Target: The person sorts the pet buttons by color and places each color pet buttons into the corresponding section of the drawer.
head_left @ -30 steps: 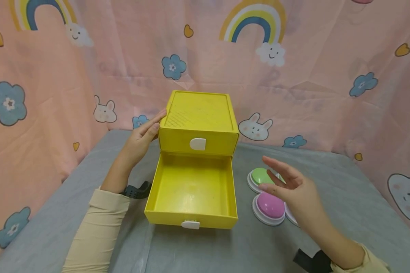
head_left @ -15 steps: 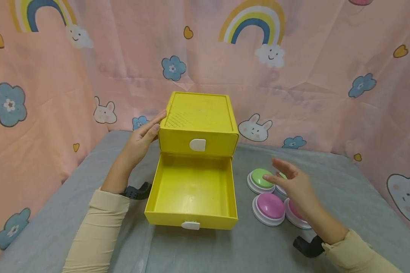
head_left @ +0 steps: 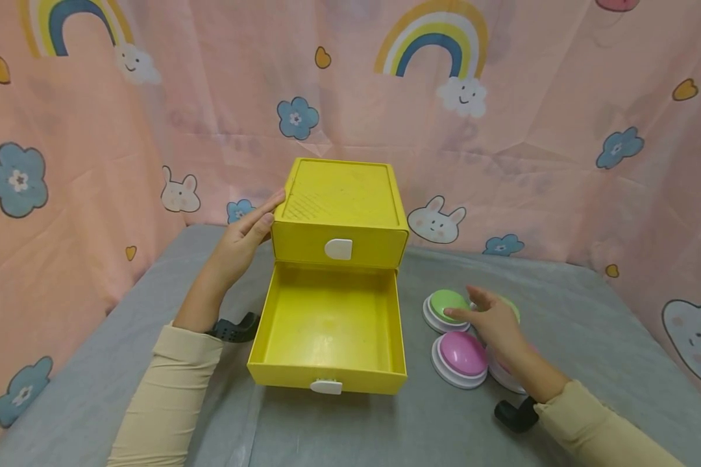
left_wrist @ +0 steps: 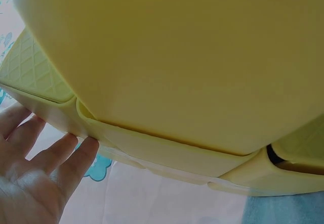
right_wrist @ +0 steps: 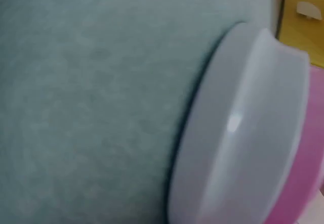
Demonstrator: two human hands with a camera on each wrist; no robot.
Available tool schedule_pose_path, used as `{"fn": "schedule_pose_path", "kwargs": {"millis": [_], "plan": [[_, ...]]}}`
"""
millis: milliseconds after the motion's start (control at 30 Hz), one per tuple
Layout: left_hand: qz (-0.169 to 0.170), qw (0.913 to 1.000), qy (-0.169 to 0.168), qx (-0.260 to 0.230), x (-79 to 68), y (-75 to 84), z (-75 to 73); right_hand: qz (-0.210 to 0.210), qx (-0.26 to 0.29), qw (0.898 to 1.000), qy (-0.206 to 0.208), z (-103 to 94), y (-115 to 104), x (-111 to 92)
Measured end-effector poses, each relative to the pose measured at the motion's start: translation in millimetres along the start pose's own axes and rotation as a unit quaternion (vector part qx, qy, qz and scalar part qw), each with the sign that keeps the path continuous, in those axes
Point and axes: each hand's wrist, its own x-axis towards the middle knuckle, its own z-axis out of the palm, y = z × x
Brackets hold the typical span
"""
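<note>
A yellow two-drawer box (head_left: 344,194) stands on the table, its lower drawer (head_left: 327,324) pulled out and bare inside, its upper one closed. My left hand (head_left: 236,243) rests against the box's left side with straight fingers; in the left wrist view those fingertips (left_wrist: 88,145) touch the yellow wall. Over a group of round push buttons hovers my right hand (head_left: 493,324), thumb and fingers apart, the thumb overlapping the left green button (head_left: 447,302). A pink button (head_left: 464,354) sits nearer me. Partly behind the right hand are another green button (head_left: 512,309) and a pink one.
Grey cloth covers the table (head_left: 339,428). Behind and at the sides hangs a pink printed curtain (head_left: 228,110). The drawer's white handle (head_left: 326,386) sticks out at the front. Close up in the right wrist view is a white button base (right_wrist: 243,143) with a pink top.
My right hand has moved right, then down closer over the buttons, its forearm shifting with it. The left hand and the yellow box have stayed in place.
</note>
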Motion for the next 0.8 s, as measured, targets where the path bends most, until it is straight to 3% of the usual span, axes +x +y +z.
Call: {"fn": "schedule_pose_path", "kwargs": {"millis": [267,533,800], "plan": [[0.006,1.0,-0.002,-0.003,1.1,-0.2,0.8,-0.011,-0.022,1.0,-0.004,4.0,7,8],[0.002,1.0,-0.001,-0.001,0.5,-0.8,0.5,-0.029,-0.085,0.996,-0.002,8.1,9,11],[0.005,1.0,-0.002,-0.005,0.0,-0.9,0.1,-0.022,-0.106,0.994,0.009,12.9,10,15]]}}
